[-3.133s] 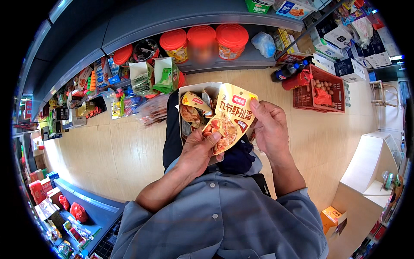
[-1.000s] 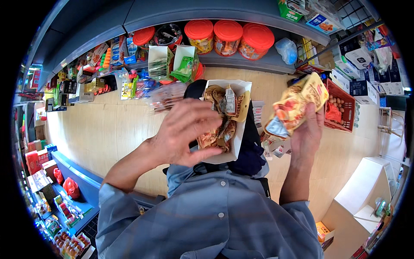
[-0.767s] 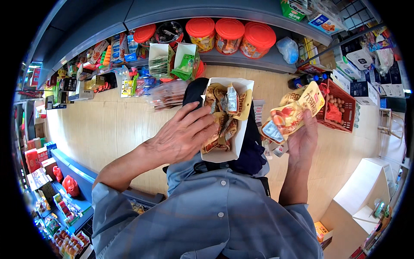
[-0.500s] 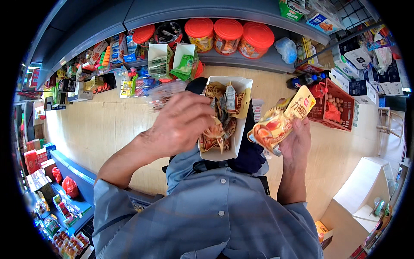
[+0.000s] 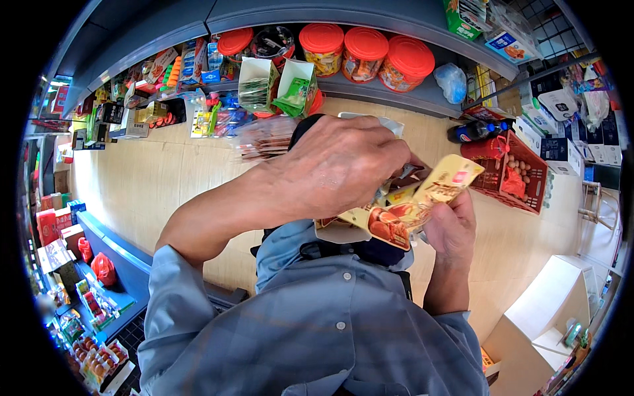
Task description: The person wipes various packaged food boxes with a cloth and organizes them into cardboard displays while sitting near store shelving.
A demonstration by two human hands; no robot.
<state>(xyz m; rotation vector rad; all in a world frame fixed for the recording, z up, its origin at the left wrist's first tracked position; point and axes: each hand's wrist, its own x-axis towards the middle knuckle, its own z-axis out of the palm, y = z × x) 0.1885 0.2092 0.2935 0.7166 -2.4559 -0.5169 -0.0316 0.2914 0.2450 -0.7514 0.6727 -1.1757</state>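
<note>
R hand (image 5: pixel 452 228) has the yellow snack pkts (image 5: pixel 413 212) pinched btwn thumb n fingers, looks like more than one, overlapping. Front one's shiny pale yellow w/ brownish lettering, a small pink-red patch by its far right end, and a reddish-brown food pic toward the near left end. They're tilted over the near right side of the white box (image 5: pixel 343 232), mid-scene, just beyond the grey-blue shirt (image 5: pixel 304 310). L hand (image 5: pixel 353 165) is curled over the box, fingertips mostly hidden, so can't tell if it's gripping anything tbh.
</note>
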